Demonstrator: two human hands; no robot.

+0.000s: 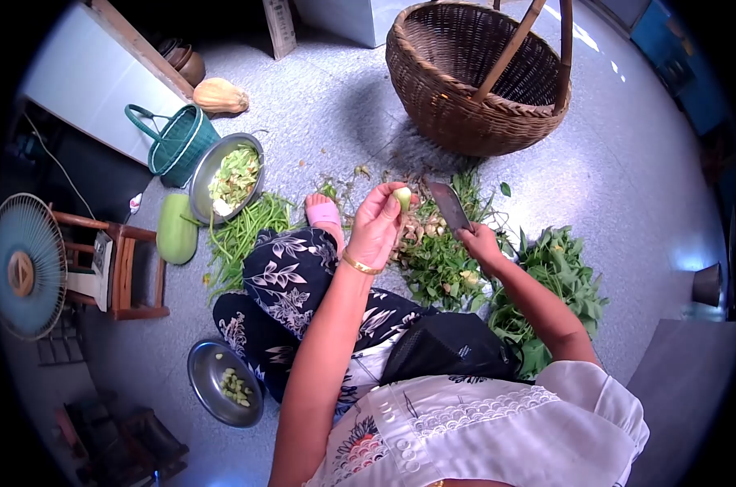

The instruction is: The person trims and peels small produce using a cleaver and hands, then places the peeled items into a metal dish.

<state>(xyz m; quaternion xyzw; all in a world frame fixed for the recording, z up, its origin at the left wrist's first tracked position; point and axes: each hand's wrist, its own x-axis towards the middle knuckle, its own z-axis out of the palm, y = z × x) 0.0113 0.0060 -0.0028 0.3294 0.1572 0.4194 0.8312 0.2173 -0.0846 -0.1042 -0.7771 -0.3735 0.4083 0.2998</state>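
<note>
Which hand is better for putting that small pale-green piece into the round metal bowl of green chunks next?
Probably the left hand: it holds the pale-green piece and is nearer the round metal bowl. The right hand grips a dark-bladed knife.

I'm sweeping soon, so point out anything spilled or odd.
Loose scraps litter the bare floor near the left hand and the cleaver in the right hand, untidy because no tray shows under the scraps. Green stems also lie loose beside the fuller metal bowl. Nothing looks plainly broken.
</note>
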